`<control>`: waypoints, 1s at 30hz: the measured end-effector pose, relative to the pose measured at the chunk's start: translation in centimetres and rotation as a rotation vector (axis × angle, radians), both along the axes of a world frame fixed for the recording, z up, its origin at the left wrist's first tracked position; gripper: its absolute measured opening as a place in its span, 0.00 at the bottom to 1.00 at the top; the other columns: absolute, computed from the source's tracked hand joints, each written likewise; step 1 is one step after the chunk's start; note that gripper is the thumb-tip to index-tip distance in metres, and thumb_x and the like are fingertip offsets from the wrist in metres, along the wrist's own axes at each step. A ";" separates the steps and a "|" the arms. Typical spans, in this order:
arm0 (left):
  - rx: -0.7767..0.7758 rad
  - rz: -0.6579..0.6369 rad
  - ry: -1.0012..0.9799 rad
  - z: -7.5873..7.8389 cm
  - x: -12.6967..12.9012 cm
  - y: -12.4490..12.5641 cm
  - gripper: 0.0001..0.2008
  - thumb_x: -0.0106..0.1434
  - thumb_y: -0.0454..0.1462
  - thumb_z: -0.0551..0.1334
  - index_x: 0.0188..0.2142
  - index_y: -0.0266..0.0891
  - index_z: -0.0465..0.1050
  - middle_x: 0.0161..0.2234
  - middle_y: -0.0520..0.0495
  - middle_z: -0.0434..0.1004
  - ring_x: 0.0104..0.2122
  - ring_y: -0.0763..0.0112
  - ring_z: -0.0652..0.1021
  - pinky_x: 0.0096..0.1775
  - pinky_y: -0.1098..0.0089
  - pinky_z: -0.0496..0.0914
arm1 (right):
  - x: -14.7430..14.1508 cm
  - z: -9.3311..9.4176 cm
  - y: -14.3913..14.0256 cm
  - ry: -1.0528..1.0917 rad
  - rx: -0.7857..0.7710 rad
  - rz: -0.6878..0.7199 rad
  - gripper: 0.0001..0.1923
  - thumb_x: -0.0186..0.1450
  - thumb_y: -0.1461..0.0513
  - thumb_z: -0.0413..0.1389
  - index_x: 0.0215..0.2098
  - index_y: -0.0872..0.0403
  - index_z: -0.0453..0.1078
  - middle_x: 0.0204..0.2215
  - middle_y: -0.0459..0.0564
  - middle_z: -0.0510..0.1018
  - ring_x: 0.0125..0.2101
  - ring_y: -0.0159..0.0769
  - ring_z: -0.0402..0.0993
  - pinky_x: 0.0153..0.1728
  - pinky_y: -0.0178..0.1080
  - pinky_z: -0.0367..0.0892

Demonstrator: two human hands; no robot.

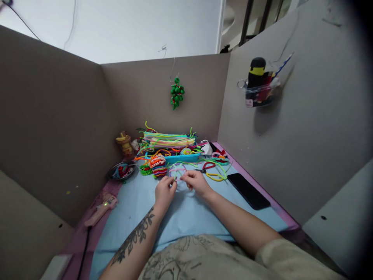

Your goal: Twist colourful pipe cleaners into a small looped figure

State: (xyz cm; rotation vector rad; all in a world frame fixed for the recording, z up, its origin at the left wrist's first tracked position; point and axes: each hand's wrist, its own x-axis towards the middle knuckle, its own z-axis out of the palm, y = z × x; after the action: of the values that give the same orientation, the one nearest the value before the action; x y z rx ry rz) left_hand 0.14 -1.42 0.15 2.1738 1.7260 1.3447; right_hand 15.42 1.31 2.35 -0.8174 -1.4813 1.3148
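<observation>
My left hand (164,191) and my right hand (196,182) meet over the light blue mat (180,217). Between their fingertips they pinch a thin pale pipe cleaner (177,172), which loops away from me in lilac and green. Just beyond it lie small coiled pipe-cleaner pieces (157,165) in orange, red and green. A blue tray (182,157) holds more of them, and a stack of neon pipe cleaners (170,139) lies behind it against the back wall.
A black phone (248,190) lies right of my hands. Red-handled scissors (207,166) and yellow loops sit nearby. A dark bowl (121,171) and a pink glue gun (100,210) are on the left. Grey cardboard walls enclose the desk; a green bead ornament (176,92) hangs at the back.
</observation>
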 end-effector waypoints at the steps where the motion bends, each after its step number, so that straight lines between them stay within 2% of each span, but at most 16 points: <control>1: 0.002 -0.003 -0.010 0.0 -0.1 0.0 0.09 0.58 0.35 0.55 0.32 0.39 0.74 0.26 0.50 0.68 0.25 0.75 0.68 0.29 0.74 0.61 | 0.2 0.1 0.2 0.059 -0.041 0.007 0.15 0.54 0.52 0.57 0.21 0.56 0.65 0.08 0.38 0.60 0.10 0.23 0.52 0.12 0.29 0.48; 4: 0.009 -0.012 -0.032 0.0 -0.1 0.1 0.09 0.58 0.35 0.55 0.33 0.38 0.74 0.25 0.50 0.68 0.25 0.75 0.68 0.29 0.74 0.61 | 0.3 0.2 0.6 0.152 -0.081 0.064 0.15 0.54 0.52 0.57 0.26 0.57 0.69 0.10 0.38 0.59 0.11 0.23 0.52 0.13 0.29 0.49; 7: 0.015 -0.025 -0.036 0.1 -0.1 0.0 0.09 0.58 0.35 0.55 0.32 0.38 0.74 0.25 0.50 0.67 0.25 0.75 0.68 0.29 0.74 0.61 | -0.1 -0.3 0.2 0.024 0.025 0.125 0.15 0.54 0.53 0.58 0.33 0.57 0.71 0.14 0.40 0.65 0.15 0.24 0.58 0.17 0.29 0.55; 10: 0.021 -0.030 -0.038 0.1 -0.1 0.0 0.08 0.57 0.34 0.55 0.30 0.38 0.73 0.25 0.50 0.67 0.25 0.75 0.68 0.29 0.74 0.61 | -0.7 -0.6 -0.5 -0.127 0.227 -0.009 0.13 0.55 0.54 0.57 0.31 0.56 0.73 0.23 0.46 0.72 0.25 0.30 0.65 0.25 0.32 0.60; 12: 0.023 -0.023 -0.038 0.1 -0.1 0.0 0.08 0.57 0.34 0.55 0.28 0.38 0.73 0.24 0.50 0.67 0.25 0.75 0.68 0.29 0.74 0.60 | -0.7 -0.5 -0.7 -0.159 0.298 -0.092 0.13 0.58 0.54 0.55 0.29 0.55 0.73 0.25 0.47 0.72 0.28 0.31 0.66 0.28 0.32 0.60; 14: 0.019 -0.012 -0.039 0.0 -0.1 0.2 0.08 0.57 0.34 0.55 0.29 0.38 0.73 0.24 0.51 0.67 0.24 0.75 0.68 0.29 0.74 0.60 | -0.4 -0.3 -0.5 -0.119 0.242 -0.077 0.15 0.59 0.53 0.53 0.28 0.56 0.73 0.21 0.46 0.70 0.23 0.29 0.64 0.24 0.32 0.59; 17: 0.011 0.003 -0.051 -0.2 -0.2 0.4 0.08 0.57 0.35 0.55 0.31 0.38 0.74 0.24 0.51 0.67 0.24 0.74 0.68 0.29 0.74 0.61 | 0.4 0.0 0.5 0.140 0.006 0.019 0.15 0.57 0.51 0.55 0.25 0.56 0.70 0.14 0.42 0.64 0.16 0.26 0.57 0.18 0.30 0.53; 20: 0.010 -0.005 -0.070 -0.4 -0.2 0.5 0.09 0.57 0.36 0.56 0.32 0.38 0.74 0.24 0.51 0.68 0.24 0.74 0.68 0.29 0.74 0.61 | 1.0 0.1 1.4 0.419 -0.208 0.100 0.15 0.55 0.50 0.56 0.25 0.55 0.68 0.15 0.41 0.63 0.15 0.25 0.55 0.15 0.29 0.50; 22: 0.009 -0.014 -0.075 -0.4 -0.3 0.5 0.09 0.58 0.36 0.55 0.31 0.38 0.74 0.23 0.51 0.67 0.24 0.75 0.68 0.29 0.74 0.61 | 0.9 0.1 1.4 0.419 -0.243 0.152 0.15 0.55 0.50 0.56 0.29 0.55 0.70 0.16 0.42 0.65 0.16 0.25 0.56 0.16 0.29 0.52; 24: 0.006 -0.018 -0.078 -0.4 -0.3 0.4 0.09 0.58 0.36 0.55 0.31 0.38 0.74 0.23 0.51 0.67 0.24 0.75 0.68 0.28 0.74 0.61 | 0.4 0.0 0.8 0.267 -0.172 0.196 0.16 0.53 0.52 0.59 0.33 0.55 0.72 0.19 0.44 0.69 0.17 0.25 0.59 0.18 0.30 0.54; 26: 0.005 -0.022 -0.080 -0.3 -0.2 0.4 0.09 0.57 0.35 0.55 0.32 0.38 0.74 0.23 0.51 0.67 0.24 0.75 0.68 0.28 0.74 0.61 | -0.3 -0.1 0.1 0.072 -0.007 0.187 0.16 0.51 0.54 0.61 0.35 0.55 0.73 0.23 0.46 0.72 0.21 0.28 0.64 0.22 0.31 0.58; 28: 0.007 -0.021 -0.079 -0.3 -0.2 0.4 0.08 0.57 0.34 0.56 0.32 0.38 0.74 0.24 0.50 0.68 0.25 0.74 0.69 0.29 0.74 0.62 | -0.7 -0.3 -0.3 -0.034 0.153 0.091 0.14 0.52 0.55 0.60 0.34 0.55 0.74 0.29 0.49 0.75 0.27 0.30 0.67 0.26 0.32 0.61; 30: 0.004 -0.015 -0.069 -0.3 -0.2 0.5 0.08 0.56 0.34 0.56 0.32 0.37 0.74 0.25 0.50 0.68 0.25 0.74 0.69 0.29 0.73 0.62 | -0.8 -0.4 -0.4 -0.062 0.190 0.032 0.15 0.55 0.53 0.57 0.32 0.55 0.75 0.29 0.49 0.75 0.25 0.30 0.66 0.25 0.32 0.61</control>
State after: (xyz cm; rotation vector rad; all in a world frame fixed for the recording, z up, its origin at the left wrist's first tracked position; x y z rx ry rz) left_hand -0.09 -0.96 -0.14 2.1122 1.6805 1.4031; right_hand 14.64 0.89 1.91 -0.7182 -1.6468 1.1599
